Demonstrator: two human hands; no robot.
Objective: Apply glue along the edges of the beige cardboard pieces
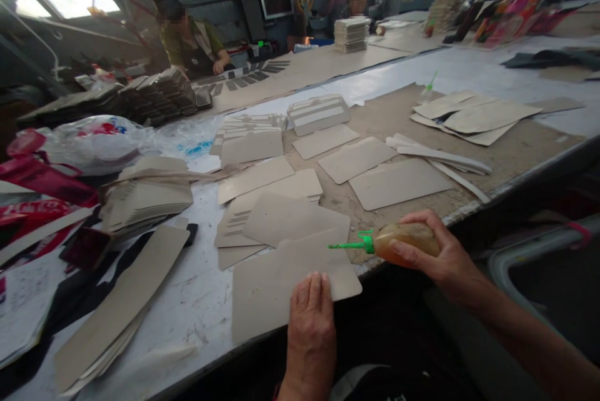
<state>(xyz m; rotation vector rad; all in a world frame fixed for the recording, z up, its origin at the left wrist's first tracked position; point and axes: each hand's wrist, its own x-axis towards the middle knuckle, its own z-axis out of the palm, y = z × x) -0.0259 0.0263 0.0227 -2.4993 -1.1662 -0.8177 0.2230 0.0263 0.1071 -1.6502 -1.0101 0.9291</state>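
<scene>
My left hand (312,320) lies flat on a beige cardboard piece (262,288) with rounded corners at the table's front edge, fingers stretched out. My right hand (434,251) is wrapped round a squeeze glue bottle (394,242) of amber colour, tilted on its side. Its thin green nozzle (347,245) points left, just over the cardboard's upper right part; whether the tip touches cannot be told. Behind that piece, more cardboard pieces (295,220) overlap in a loose fan. Two single pieces (398,182) lie to the right of them, beside pale strips (440,154).
Stacks of cardboard (147,195) and long strips (126,307) lie at the left, near plastic bags (98,145). Pale sheets (473,113) and a second green-tipped bottle (429,89) are at the far right. A co-worker (192,45) sits across the table. A metal chair frame (529,251) stands at the right.
</scene>
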